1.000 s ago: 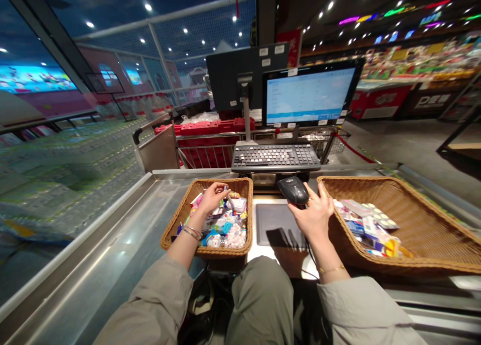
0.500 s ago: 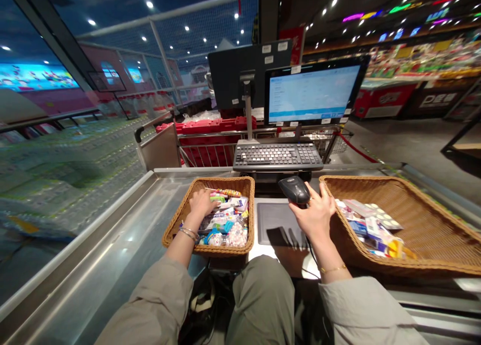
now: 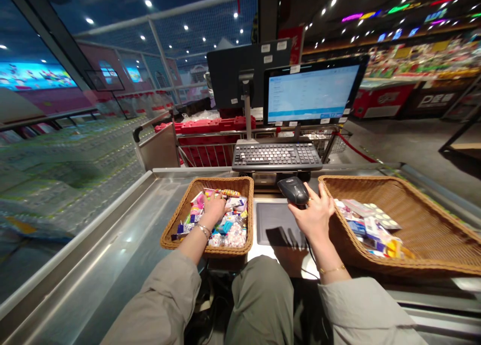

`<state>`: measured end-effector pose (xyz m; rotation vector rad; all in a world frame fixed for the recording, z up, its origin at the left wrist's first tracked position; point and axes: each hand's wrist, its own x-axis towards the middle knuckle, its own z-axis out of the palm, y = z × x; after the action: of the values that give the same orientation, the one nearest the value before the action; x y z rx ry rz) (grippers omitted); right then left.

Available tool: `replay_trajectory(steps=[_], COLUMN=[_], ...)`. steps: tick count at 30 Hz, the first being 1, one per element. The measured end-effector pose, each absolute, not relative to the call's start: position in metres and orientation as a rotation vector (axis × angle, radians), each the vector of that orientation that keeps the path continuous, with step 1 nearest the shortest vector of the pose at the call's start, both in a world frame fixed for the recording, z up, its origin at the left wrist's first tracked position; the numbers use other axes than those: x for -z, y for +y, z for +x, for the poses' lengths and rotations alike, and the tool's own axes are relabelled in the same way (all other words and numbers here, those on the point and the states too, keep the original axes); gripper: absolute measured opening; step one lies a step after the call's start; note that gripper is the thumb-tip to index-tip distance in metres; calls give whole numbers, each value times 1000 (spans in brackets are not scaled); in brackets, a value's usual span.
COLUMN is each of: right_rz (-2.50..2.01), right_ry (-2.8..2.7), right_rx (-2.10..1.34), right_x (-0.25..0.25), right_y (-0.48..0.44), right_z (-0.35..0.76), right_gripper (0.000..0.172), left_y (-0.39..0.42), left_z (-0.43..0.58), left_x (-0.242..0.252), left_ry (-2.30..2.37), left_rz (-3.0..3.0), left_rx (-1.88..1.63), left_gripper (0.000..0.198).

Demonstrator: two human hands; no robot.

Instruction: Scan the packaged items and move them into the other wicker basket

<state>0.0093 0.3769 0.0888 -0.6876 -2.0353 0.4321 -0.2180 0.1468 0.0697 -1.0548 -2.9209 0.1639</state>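
My left hand [image 3: 215, 208] reaches into the smaller wicker basket [image 3: 171, 233] on the left, its fingers bent down among small packaged goods [image 3: 235, 233]. The fingertips are hidden, so I cannot tell whether they grip anything. A long orange-and-yellow wrapped piece [image 3: 230, 193] lies just beyond this hand, and pink packaging [image 3: 196, 205] shows to its left. My right hand [image 3: 314, 212] is closed around a black barcode scanner [image 3: 294, 190], held above the counter between the two baskets. The scanner's head points away to the left, and its cable hangs below the hand.
A larger wicker basket [image 3: 443, 235] with boxes and a blister pack [image 3: 381, 216] stands on the right. Between the baskets lies a grey pad [image 3: 268, 222]. Behind are a keyboard [image 3: 277, 155] and a lit monitor [image 3: 311, 94]. The metal counter [image 3: 124, 225] extends left.
My left hand has shifted right within the basket, uncovering pink and dark blue packages on its left side and covering a green item. The right hand and scanner stay nearly still.
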Motion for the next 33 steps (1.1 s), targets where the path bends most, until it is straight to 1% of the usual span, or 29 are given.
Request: replay_trajectory(steps=[4, 11, 17, 22, 28, 33], right_rz=[-684, -691, -671, -640, -624, -585], right_ry=[-2037, -2024, -2035, -2046, -2077, -2125], right_rx=[-434, -452, -414, -359, -298, -243], right_x=[-89, -92, -93, -92, -95, -99], right_y=[376, 375, 375, 375, 372, 367], right_z=[10, 13, 15, 17, 19, 21], right_gripper=[26, 27, 26, 23, 21, 19], left_y=[145, 143, 150, 164, 182, 197], left_z=[-218, -211, -203, -191, -174, -164], left_x=[-69, -81, -103, -118, -130, -131], left_ry=[-2898, -2791, -2585, -2550, -2517, -2462], left_rz=[-1053, -1051, -1021, -932, -924, -966], left_rx=[-174, -130, 45, 233, 305, 323], left_gripper=[21, 27, 22, 23, 28, 30])
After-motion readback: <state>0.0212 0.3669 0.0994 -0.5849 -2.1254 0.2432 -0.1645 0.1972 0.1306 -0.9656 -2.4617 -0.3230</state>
